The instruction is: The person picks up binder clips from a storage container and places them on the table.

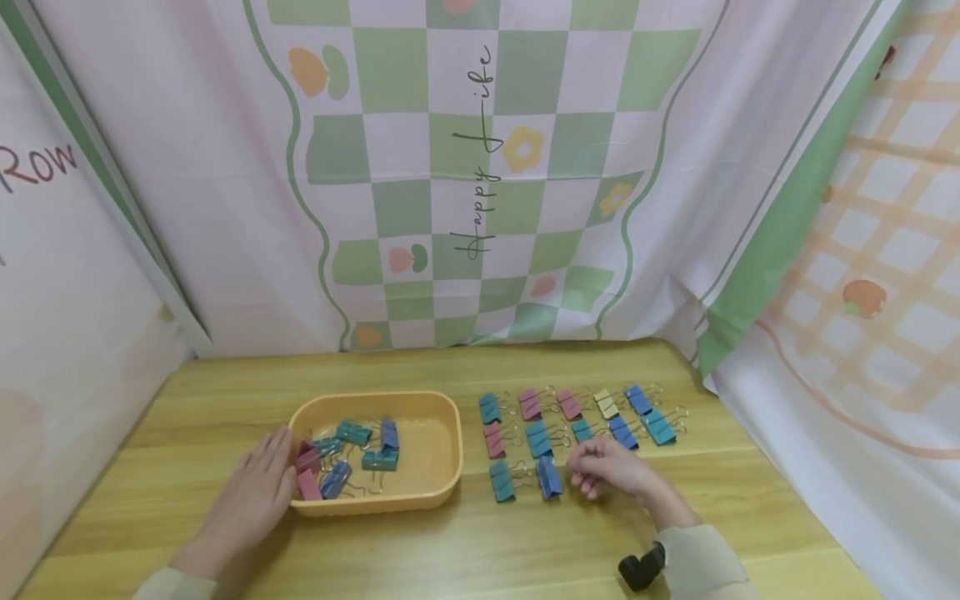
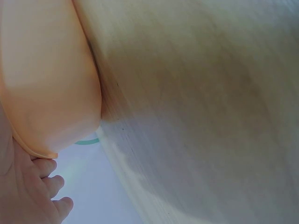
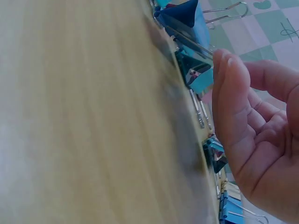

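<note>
In the head view, my right hand (image 1: 611,471) pinches a wire handle of a blue binder clip (image 1: 549,477) at the front of the laid-out clips. The right wrist view shows the thumb and index fingertips (image 3: 229,65) meeting at the wire of that blue clip (image 3: 184,21). Beside it on the left lies a teal binder clip (image 1: 502,481). My left hand (image 1: 251,492) rests with extended fingers against the left rim of a yellow-orange plastic basket (image 1: 442,454). Inside are teal, blue and pink binder clips, including a teal one (image 1: 380,460).
Behind the front pair, two rows of binder clips span the table's right half, among them a yellow one (image 1: 606,404) and a teal one (image 1: 660,427). A patterned curtain (image 1: 480,167) hangs along the wooden table's (image 1: 465,558) back edge.
</note>
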`<state>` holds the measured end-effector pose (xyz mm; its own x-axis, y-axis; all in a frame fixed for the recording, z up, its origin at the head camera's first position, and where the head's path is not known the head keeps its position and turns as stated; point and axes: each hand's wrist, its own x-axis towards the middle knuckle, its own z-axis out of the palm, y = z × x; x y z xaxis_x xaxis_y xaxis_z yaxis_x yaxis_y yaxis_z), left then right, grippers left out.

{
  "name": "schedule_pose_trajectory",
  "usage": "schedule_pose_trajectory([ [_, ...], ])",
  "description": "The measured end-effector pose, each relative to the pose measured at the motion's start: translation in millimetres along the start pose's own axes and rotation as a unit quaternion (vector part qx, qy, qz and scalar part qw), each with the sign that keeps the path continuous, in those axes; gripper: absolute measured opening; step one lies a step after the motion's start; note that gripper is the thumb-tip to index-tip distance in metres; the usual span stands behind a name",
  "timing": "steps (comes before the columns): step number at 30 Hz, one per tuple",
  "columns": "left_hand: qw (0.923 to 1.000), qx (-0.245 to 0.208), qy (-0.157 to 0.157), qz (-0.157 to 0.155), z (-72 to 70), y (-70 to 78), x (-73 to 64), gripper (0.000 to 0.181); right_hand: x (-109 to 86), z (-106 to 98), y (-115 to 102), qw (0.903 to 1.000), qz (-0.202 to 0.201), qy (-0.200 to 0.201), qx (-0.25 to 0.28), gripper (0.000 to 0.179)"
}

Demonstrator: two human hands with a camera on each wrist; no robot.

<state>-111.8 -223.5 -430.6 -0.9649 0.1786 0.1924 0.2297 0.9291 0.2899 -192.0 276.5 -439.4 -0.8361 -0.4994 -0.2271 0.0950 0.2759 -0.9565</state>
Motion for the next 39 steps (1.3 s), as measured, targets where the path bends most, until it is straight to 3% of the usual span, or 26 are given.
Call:
schedule_pose_trajectory([
  [17,1.0,-0.002,-0.003,0.001,0.8,-1.2,0.3,0.054,2.6,-0.9,8.9,0.998,0.047,0.027,-0.032,0.022],
  [39,1.0,-0.001,0.007,0.004,2.3,-1.7,0.1,0.053,2.3,-0.6,5.8,0.9962,0.059,0.044,-0.046,0.024],
])
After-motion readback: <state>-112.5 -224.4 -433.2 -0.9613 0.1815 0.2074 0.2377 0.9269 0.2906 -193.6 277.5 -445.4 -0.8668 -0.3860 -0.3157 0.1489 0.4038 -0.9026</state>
